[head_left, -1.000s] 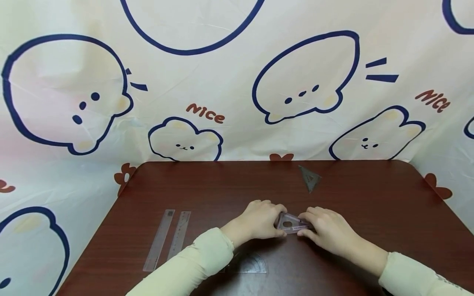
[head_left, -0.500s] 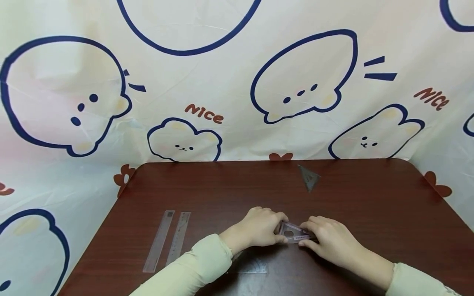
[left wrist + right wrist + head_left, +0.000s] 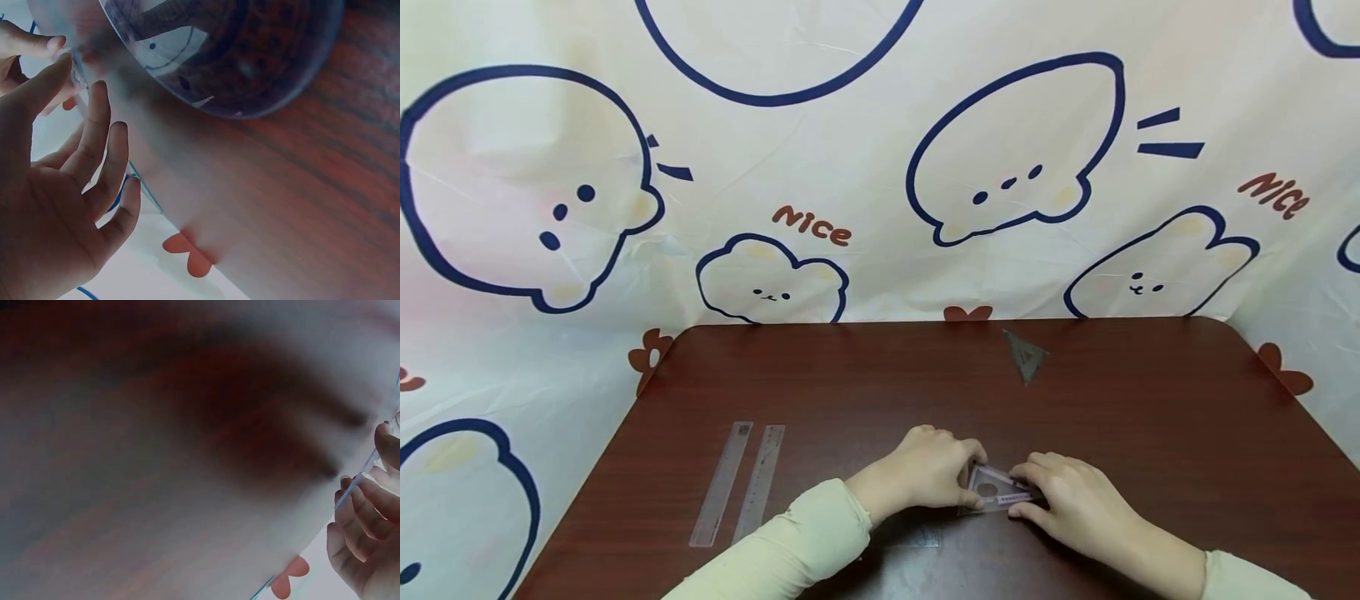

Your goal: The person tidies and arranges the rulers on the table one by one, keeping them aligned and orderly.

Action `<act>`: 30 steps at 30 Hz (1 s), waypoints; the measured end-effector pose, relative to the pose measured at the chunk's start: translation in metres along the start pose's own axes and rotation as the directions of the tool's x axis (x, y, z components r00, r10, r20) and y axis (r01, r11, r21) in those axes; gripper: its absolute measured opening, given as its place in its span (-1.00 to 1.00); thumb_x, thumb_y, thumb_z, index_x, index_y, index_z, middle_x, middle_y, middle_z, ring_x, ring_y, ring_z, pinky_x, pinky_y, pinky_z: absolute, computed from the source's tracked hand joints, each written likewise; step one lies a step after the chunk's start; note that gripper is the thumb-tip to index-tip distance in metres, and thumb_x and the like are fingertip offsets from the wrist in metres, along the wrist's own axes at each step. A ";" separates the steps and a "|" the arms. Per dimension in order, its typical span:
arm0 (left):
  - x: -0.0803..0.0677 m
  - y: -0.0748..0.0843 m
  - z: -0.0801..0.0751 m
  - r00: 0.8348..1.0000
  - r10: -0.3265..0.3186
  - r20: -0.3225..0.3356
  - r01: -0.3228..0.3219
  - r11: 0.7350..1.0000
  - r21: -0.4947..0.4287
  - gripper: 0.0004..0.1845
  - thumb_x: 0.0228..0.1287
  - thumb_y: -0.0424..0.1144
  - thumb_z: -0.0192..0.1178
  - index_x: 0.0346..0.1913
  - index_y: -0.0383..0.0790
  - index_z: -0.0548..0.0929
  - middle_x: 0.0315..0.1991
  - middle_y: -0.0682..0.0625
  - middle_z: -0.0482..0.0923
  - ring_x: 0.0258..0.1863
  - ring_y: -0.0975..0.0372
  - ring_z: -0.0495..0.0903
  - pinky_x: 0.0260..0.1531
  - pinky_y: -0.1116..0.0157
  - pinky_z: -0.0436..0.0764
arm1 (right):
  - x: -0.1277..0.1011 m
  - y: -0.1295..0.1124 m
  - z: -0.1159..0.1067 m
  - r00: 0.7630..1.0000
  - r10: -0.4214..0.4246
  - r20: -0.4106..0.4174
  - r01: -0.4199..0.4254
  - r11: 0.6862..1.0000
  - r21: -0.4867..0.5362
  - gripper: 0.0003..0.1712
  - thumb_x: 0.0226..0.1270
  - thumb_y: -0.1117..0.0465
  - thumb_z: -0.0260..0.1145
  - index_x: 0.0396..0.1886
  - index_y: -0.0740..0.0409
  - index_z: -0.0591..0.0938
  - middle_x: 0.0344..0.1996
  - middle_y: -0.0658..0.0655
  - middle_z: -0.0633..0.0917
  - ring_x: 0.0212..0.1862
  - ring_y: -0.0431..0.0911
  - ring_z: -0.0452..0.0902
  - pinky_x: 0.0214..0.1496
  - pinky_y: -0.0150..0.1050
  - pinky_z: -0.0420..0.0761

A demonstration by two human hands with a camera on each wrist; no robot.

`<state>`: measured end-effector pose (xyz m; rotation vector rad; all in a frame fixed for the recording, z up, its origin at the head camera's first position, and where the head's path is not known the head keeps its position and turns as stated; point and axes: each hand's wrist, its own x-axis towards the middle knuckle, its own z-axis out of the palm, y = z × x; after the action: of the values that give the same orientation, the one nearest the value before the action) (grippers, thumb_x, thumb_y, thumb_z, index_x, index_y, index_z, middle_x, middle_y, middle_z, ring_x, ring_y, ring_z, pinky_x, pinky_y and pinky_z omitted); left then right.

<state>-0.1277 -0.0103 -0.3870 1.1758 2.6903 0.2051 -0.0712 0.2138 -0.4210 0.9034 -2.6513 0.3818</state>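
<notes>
Both hands, left hand (image 3: pixel 925 475) and right hand (image 3: pixel 1067 500), keep a fingertip grip on the clear set square (image 3: pixel 996 490). Thin and slick, it could slip onto the counter (image 3: pixel 1150 417) or scrape the protractor (image 3: pixel 917 537) beneath.

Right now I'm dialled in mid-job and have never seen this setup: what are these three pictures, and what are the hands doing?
There is no machine here: a person works with two bare hands. The wide picture comes from a camera on their head, looking down at a dark wooden table. The two blurry close-ups come from cameras strapped to each wrist.

The left hand and the right hand together pinch a small clear set square by its edges, low over the table; whether it touches the surface is unclear. Each grip is by fingertips.

Also on the table: two clear rulers side by side at the left, another set square near the far edge, and a protractor mostly hidden under the left forearm.
</notes>
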 end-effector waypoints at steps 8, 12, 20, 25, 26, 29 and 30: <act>-0.004 0.000 0.001 0.999 0.018 0.029 -0.018 1.000 -0.009 -0.46 0.06 0.23 0.42 0.06 0.07 0.64 -0.62 0.50 0.50 -0.50 0.59 0.46 -0.08 0.33 0.47 | -0.004 -0.010 0.000 0.999 0.047 0.022 -0.048 0.998 0.046 -0.57 -0.10 -0.03 0.63 -0.26 0.01 0.66 -0.45 -0.25 0.48 -0.42 -0.41 0.34 -0.44 -0.30 0.48; -0.006 0.000 0.003 0.999 0.019 0.028 -0.019 1.000 -0.016 -0.46 0.07 0.22 0.42 0.07 0.07 0.63 -0.60 0.49 0.52 -0.51 0.60 0.44 -0.08 0.33 0.47 | -0.006 -0.012 0.000 0.997 0.066 0.035 -0.068 0.995 0.071 -0.57 -0.10 -0.02 0.63 -0.26 0.01 0.66 -0.47 -0.28 0.43 -0.44 -0.42 0.30 -0.48 -0.34 0.43; -0.011 0.001 0.006 1.000 0.011 0.016 -0.011 1.000 -0.020 -0.46 0.05 0.21 0.44 0.06 0.08 0.64 -0.57 0.47 0.54 -0.50 0.60 0.46 0.02 0.23 0.49 | -0.008 -0.015 0.000 0.990 0.116 0.083 -0.126 0.983 0.135 -0.59 -0.08 0.03 0.63 -0.24 0.02 0.68 -0.48 -0.30 0.39 -0.47 -0.43 0.26 -0.51 -0.41 0.37; -0.013 0.002 0.007 1.000 0.023 0.004 -0.023 1.000 0.015 -0.47 0.05 0.20 0.45 0.05 0.08 0.64 -0.60 0.47 0.52 -0.48 0.57 0.48 0.13 0.12 0.47 | -0.009 -0.017 -0.001 0.982 0.140 0.127 -0.158 0.976 0.148 -0.62 -0.03 0.05 0.61 -0.20 0.00 0.69 -0.44 -0.30 0.44 -0.46 -0.44 0.30 -0.50 -0.38 0.41; -0.013 0.002 0.007 1.000 0.030 -0.003 -0.030 0.999 0.027 -0.48 0.05 0.20 0.45 0.05 0.09 0.64 -0.61 0.47 0.50 -0.47 0.55 0.47 0.10 0.14 0.48 | -0.009 -0.017 -0.002 0.981 0.143 0.134 -0.163 0.976 0.147 -0.62 -0.02 0.06 0.61 -0.20 -0.01 0.69 -0.43 -0.30 0.45 -0.46 -0.44 0.31 -0.50 -0.38 0.41; -0.013 0.003 0.007 0.998 0.054 -0.029 -0.052 0.996 0.068 -0.49 0.05 0.21 0.45 0.03 0.09 0.64 -0.62 0.45 0.47 -0.45 0.51 0.46 0.00 0.20 0.50 | -0.009 -0.016 -0.003 0.978 0.150 0.146 -0.171 0.975 0.142 -0.63 0.00 0.07 0.60 -0.19 -0.02 0.70 -0.41 -0.30 0.48 -0.46 -0.44 0.33 -0.50 -0.37 0.41; -0.013 0.003 0.007 0.998 0.059 -0.034 -0.056 0.995 0.078 -0.50 0.05 0.21 0.45 0.02 0.10 0.64 -0.61 0.45 0.46 -0.44 0.50 0.45 -0.04 0.23 0.50 | -0.009 -0.016 -0.004 0.977 0.150 0.149 -0.171 0.975 0.141 -0.64 0.00 0.07 0.60 -0.19 -0.02 0.70 -0.41 -0.30 0.48 -0.46 -0.44 0.33 -0.50 -0.37 0.41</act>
<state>-0.1150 -0.0175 -0.3918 1.2852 2.7203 0.1340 -0.0535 0.2079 -0.4187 0.7859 -2.8653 0.5888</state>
